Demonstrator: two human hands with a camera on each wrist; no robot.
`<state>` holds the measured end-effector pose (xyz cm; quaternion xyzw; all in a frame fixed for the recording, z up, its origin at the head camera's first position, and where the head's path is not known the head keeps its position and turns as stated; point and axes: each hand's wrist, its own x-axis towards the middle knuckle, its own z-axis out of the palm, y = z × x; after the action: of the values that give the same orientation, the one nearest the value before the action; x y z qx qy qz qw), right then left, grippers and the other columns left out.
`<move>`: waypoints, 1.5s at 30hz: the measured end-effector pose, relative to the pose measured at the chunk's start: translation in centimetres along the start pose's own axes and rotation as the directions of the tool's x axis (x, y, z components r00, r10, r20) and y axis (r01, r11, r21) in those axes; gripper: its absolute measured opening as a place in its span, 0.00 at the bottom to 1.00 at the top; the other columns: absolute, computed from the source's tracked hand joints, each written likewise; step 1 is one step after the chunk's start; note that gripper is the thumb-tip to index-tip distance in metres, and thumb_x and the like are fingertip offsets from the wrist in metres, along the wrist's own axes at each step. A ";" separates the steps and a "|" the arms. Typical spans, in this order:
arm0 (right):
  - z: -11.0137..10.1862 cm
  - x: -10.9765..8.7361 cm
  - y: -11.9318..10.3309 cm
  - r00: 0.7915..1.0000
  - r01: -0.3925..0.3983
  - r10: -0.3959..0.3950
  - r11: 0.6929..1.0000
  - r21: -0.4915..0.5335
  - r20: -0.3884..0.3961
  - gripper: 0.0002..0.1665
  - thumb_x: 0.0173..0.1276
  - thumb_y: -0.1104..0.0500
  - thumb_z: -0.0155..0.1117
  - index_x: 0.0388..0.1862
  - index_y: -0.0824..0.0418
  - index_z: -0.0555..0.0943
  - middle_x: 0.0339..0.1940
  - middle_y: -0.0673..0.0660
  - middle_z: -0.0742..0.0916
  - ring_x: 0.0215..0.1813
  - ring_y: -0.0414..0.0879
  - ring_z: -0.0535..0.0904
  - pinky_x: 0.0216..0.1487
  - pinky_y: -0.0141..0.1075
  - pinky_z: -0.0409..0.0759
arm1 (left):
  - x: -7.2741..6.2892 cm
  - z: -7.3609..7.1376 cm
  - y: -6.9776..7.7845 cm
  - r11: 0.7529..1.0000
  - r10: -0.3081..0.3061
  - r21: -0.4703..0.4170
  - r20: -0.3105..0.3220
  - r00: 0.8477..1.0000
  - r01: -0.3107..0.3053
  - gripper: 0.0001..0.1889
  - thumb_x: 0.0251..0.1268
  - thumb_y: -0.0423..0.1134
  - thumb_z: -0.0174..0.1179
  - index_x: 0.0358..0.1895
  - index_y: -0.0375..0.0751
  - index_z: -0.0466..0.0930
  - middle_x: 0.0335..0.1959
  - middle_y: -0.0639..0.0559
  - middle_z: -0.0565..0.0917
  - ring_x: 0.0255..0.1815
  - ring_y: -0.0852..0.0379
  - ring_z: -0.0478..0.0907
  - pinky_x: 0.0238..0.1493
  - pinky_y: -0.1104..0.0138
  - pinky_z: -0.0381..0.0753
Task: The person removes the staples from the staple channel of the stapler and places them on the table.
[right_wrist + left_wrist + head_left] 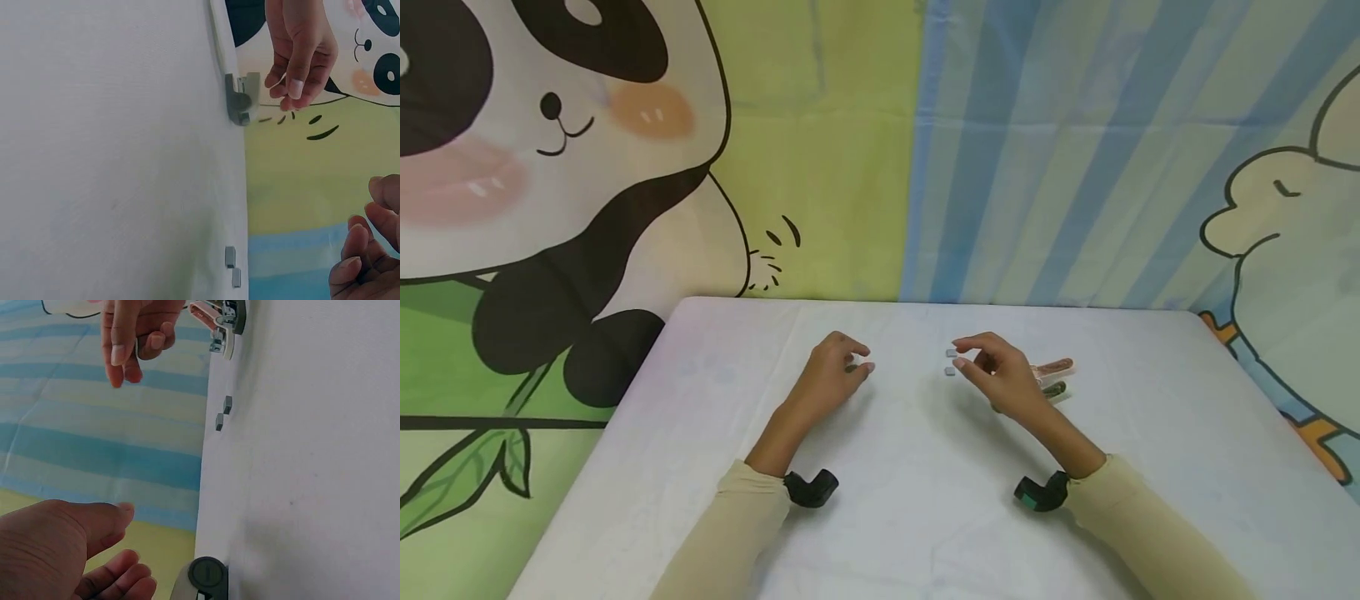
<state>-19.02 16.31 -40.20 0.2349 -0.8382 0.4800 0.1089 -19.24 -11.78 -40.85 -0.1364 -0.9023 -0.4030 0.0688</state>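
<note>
Two small grey blocks (950,372) lay on the white tabletop (887,533) between my hands, much nearer the right one. Seen from the head, they sat just inward of my right fingertips, one block beyond the other with a small gap; both wrist views showed them apart from my fingers.

Right hand (997,375): raised over the table, thumb and forefinger parted by a narrow gap, the other fingers loosely bent. Left hand (829,377): also raised — relaxed, fingers slightly curved, thumb tip clear of the forefinger. Neither hand gripped anything that I could make out.

Outward of my right hand lay a pinkish-brown stapler-like tool (1057,366) and, nearer my forearm, a green one (1056,389), both partly covered by the hand. A grey-green stapler-like piece (242,99) lay near my left hand; from the head only a sliver showed behind the fingers.

Black wrist cameras sat inward of my beige sleeves. Beyond my hands hung a printed backdrop (842,192) — panda to the left, blue stripes to the right.
</note>
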 end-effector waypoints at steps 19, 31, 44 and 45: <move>9.2 5.3 1.5 0.944 -0.129 0.070 0.978 0.163 0.324 0.21 0.68 0.65 0.64 0.57 0.72 0.77 0.53 0.70 0.80 0.21 0.41 0.67 0.22 0.31 0.67 | -1.3 -4.3 -6.6 0.978 -0.187 -0.087 0.027 0.982 0.189 0.26 0.57 0.41 0.71 0.58 0.36 0.78 0.47 0.42 0.80 0.47 0.46 0.76 0.40 0.57 0.76; 12.0 6.8 0.9 0.904 -0.158 0.104 0.982 0.098 0.415 0.24 0.66 0.61 0.68 0.61 0.60 0.78 0.46 0.57 0.83 0.22 0.41 0.71 0.25 0.33 0.71 | -0.9 -2.3 -7.2 0.976 -0.185 -0.097 0.081 0.979 0.193 0.27 0.56 0.33 0.70 0.61 0.32 0.75 0.45 0.43 0.80 0.29 0.54 0.71 0.28 0.65 0.70; 12.5 6.9 0.4 0.896 -0.021 0.032 0.999 -0.030 0.443 0.14 0.66 0.62 0.67 0.51 0.57 0.83 0.44 0.52 0.80 0.31 0.42 0.74 0.35 0.33 0.75 | -0.7 -1.4 -6.9 0.992 -0.120 -0.030 0.054 0.991 0.122 0.11 0.55 0.31 0.71 0.40 0.31 0.84 0.36 0.47 0.79 0.32 0.53 0.71 0.34 0.62 0.70; 12.4 6.8 0.4 0.893 -0.010 0.023 0.999 -0.031 0.449 0.14 0.67 0.62 0.67 0.51 0.58 0.83 0.45 0.53 0.80 0.31 0.42 0.74 0.35 0.33 0.75 | -0.7 -1.3 -7.0 0.993 -0.110 -0.031 0.057 0.992 0.112 0.10 0.55 0.31 0.71 0.39 0.32 0.84 0.35 0.47 0.79 0.32 0.53 0.71 0.34 0.62 0.70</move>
<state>-24.60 3.94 -44.11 0.3307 -0.8493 0.4019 -0.0886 -20.66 -17.35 -45.13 -0.0981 -0.9032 -0.4175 0.0192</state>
